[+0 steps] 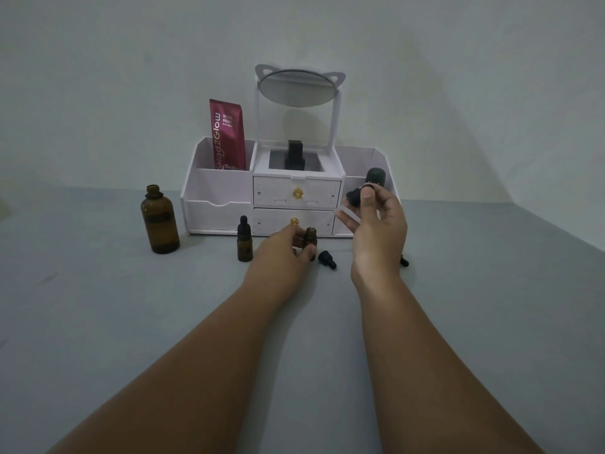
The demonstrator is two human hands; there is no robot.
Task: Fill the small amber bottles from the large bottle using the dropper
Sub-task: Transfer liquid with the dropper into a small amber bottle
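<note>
Amber-glass large bottle [160, 221]: head view; upright on grey table [98, 306], neck uncapped, 9 o'clock of left hand, well apart.
Left hand [283, 253]: low at table, fingers and thumb curled round small open amber glass bottle [310, 238]; bottle upright, base hidden by thumb, table contact cannot tell.
Right hand [376, 227]: raised at 2 o'clock of left hand; thumb and fingertips pinch black-bulb dropper with clear pipette [354, 195]; pipette faint against fingers, its line hard to tell.
Capped small amber glass bottle [244, 241]: black dropper cap on, upright, between large bottle and left hand, near the hand at its 9 o'clock.
Loose black dropper cap [327, 259]: on its side on table, 4 o'clock of held bottle, between the hands.
Black piece [404, 261]: 3 o'clock of right wrist, mostly hidden, kind cannot tell.
White plastic drawer organiser with cat-ear mirror [217, 191]: 12 o'clock, at wall.
Organiser bins: red pouch [228, 136] left; black bottle [295, 155] middle; dark green round-topped container [375, 178] right, behind right fingertips.
</note>
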